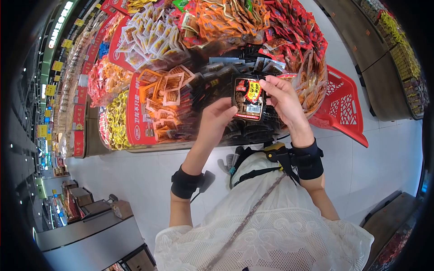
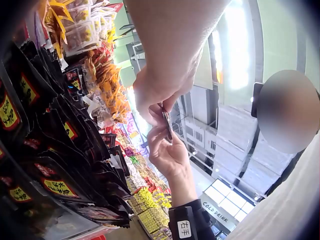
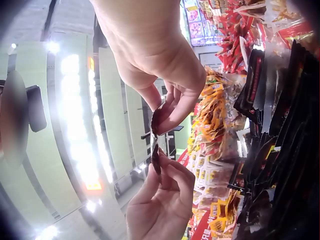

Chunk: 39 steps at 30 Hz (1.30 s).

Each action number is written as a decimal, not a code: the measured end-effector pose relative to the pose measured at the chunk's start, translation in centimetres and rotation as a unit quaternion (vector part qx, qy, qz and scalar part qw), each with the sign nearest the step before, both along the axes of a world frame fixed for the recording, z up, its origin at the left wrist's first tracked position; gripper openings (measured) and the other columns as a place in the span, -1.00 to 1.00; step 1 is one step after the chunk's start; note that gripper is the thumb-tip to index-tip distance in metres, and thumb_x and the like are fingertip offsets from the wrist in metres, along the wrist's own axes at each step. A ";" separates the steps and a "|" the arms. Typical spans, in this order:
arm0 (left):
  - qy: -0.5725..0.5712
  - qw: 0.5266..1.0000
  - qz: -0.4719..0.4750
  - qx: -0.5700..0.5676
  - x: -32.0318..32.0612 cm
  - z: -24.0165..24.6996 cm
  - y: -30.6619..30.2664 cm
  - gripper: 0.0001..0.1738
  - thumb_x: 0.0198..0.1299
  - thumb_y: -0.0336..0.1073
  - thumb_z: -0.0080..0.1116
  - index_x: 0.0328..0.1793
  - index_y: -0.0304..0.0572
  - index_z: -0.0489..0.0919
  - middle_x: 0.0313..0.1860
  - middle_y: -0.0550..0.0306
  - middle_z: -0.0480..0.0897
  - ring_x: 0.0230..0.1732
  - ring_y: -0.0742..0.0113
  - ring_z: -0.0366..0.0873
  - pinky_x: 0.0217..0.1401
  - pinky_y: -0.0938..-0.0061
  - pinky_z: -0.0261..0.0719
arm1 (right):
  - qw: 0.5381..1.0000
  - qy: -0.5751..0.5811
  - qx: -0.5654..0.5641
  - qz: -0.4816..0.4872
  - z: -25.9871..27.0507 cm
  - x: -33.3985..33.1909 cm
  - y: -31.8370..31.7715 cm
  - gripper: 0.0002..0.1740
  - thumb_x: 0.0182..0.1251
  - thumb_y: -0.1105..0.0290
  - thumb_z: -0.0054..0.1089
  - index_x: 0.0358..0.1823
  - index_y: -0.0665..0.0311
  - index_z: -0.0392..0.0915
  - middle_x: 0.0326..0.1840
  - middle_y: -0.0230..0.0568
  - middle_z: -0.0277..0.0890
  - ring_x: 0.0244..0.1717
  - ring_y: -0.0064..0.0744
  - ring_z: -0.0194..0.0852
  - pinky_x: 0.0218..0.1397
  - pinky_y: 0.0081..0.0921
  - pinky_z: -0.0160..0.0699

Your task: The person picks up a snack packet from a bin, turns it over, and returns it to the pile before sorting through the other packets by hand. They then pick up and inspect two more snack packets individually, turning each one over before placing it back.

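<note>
A small black snack packet [image 1: 248, 98] with a red and yellow label and a barcode is held up over the snack display. My left hand [image 1: 216, 118] pinches its left edge, thumb on the front face. At the upper right edge, my right hand [image 1: 282, 97] grips it between thumb and fingers. Both wrist views show the packet [image 3: 155, 137] nearly edge-on between the two hands. Below and behind it lie many similar black packets [image 2: 60, 135]. Orange-brown packets [image 1: 173, 81] fill the section left of the hands.
Piles of white packets [image 1: 153, 36], orange packets [image 1: 221, 22] and red packets [image 1: 298, 31] cover the far side of the display. A red plastic basket [image 1: 342, 101] stands at the right. Shelves [image 1: 382, 49] line the aisle, and a grey counter [image 1: 99, 244] stands lower left.
</note>
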<state>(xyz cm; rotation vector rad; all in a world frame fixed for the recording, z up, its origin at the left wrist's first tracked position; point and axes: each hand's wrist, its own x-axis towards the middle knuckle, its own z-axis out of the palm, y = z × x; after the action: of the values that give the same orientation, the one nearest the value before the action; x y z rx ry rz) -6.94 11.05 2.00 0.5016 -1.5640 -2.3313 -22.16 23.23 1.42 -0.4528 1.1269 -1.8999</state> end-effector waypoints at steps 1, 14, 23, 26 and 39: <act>0.000 1.000 0.004 -0.001 -0.1 0.3 0.2 -0.72 0.14 -0.45 0.09 0.00 -0.36 0.50 -0.19 0.19 0.58 -0.22 0.56 0.47 -0.18 0.69 0.39 | 1.000 0.002 0.004 0.001 0.2 0.0 0.1 -0.88 0.27 0.30 0.10 -0.36 0.16 0.53 -0.47 -0.61 0.43 -0.46 -0.87 0.30 -0.46 -0.85 0.25; -0.012 1.000 0.009 -0.010 0.0 0.2 0.4 -0.73 0.14 -0.44 0.10 -0.02 -0.32 0.52 -0.26 0.28 0.58 -0.35 0.67 0.38 -0.37 0.78 0.25 | 1.000 0.000 -0.005 -0.002 0.3 0.2 0.3 -0.87 0.27 0.29 0.10 -0.34 0.17 0.53 -0.46 -0.61 0.43 -0.45 -0.87 0.31 -0.44 -0.83 0.26; -0.001 1.000 0.001 0.005 0.1 0.1 0.5 -0.73 0.14 -0.47 0.09 -0.01 -0.37 0.50 -0.21 0.21 0.58 -0.24 0.59 0.46 -0.22 0.73 0.38 | 1.000 0.007 -0.019 0.010 0.2 0.2 0.6 -0.86 0.28 0.29 0.09 -0.33 0.18 0.53 -0.45 -0.60 0.43 -0.45 -0.86 0.32 -0.44 -0.83 0.29; 0.004 1.000 -0.005 0.005 0.2 0.1 0.5 -0.72 0.14 -0.48 0.09 0.00 -0.37 0.50 -0.20 0.20 0.58 -0.24 0.58 0.47 -0.21 0.72 0.39 | 1.000 0.005 -0.017 0.004 0.2 0.3 0.6 -0.86 0.28 0.29 0.08 -0.31 0.18 0.53 -0.44 -0.59 0.44 -0.44 -0.86 0.33 -0.43 -0.83 0.30; 0.006 1.000 -0.001 0.004 0.2 0.2 0.7 -0.73 0.16 -0.46 0.09 0.00 -0.37 0.50 -0.20 0.19 0.58 -0.22 0.56 0.47 -0.17 0.69 0.40 | 1.000 0.003 -0.011 0.008 0.3 0.3 0.6 -0.85 0.28 0.29 0.09 -0.30 0.19 0.53 -0.42 -0.59 0.45 -0.43 -0.87 0.33 -0.43 -0.84 0.28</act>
<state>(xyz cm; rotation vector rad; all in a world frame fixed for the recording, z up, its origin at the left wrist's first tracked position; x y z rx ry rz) -6.77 11.79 2.24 0.4885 -1.5504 -2.3382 -21.88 23.88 1.75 -0.4790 1.1041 -1.8997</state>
